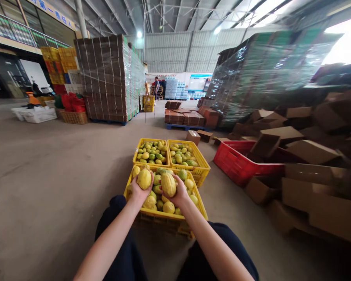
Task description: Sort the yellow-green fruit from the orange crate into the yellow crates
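My left hand (139, 192) is closed round a yellow, oval, lightly ribbed fruit (144, 179). In my right hand (180, 192) is a second yellow fruit (168, 184), longer and more deeply ribbed. Both are held up side by side over the near yellow crate (199, 199), which is filled with yellow and greenish fruit of the same sort. Beyond it stand two more yellow crates: the left one (133, 157) is full of greener fruit, and the right one (206, 168) also holds fruit. I cannot make out the fruit's exact kind.
A red crate (234, 166) stands to the right, beside a heap of cardboard boxes (307, 187). Flattened cartons (181, 117) lie on a blue pallet ahead. Wrapped stacks (102, 78) rise left and right. A person (156, 88) is in the far background.
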